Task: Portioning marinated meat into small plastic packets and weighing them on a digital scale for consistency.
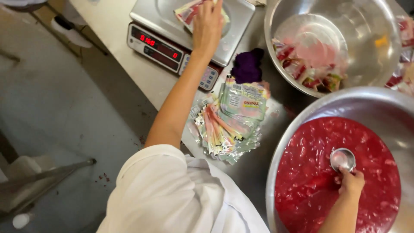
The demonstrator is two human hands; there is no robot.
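While the left hand (208, 26) presses flat, fingers spread, on a filled pouch (186, 12) lying on the pan of the digital scale (160, 17) at about eleven o'clock, the arm stretches well across the steel table (113, 26), and that reach is where trouble could start: a nudge could skew the reading or slide the pouch off the pan. Nearer the middle, a fanned stack of empty pouches (228, 125) sits just beside a dark purple cloth (247, 65); the sleeve or forearm passing over could scatter the fan toward the table edge. At one o'clock a steel bowl (366, 17) holds filled pouches (308, 69). At four o'clock the right hand (351, 183) is closed on the handle of a small metal ladle (343, 159), its cup resting in the red pulpy sauce (319, 181) filling a large basin (302, 116). I cannot tell how full the cup is, but with eyes on the scale, a tilted ladle could drip red over the pouches.
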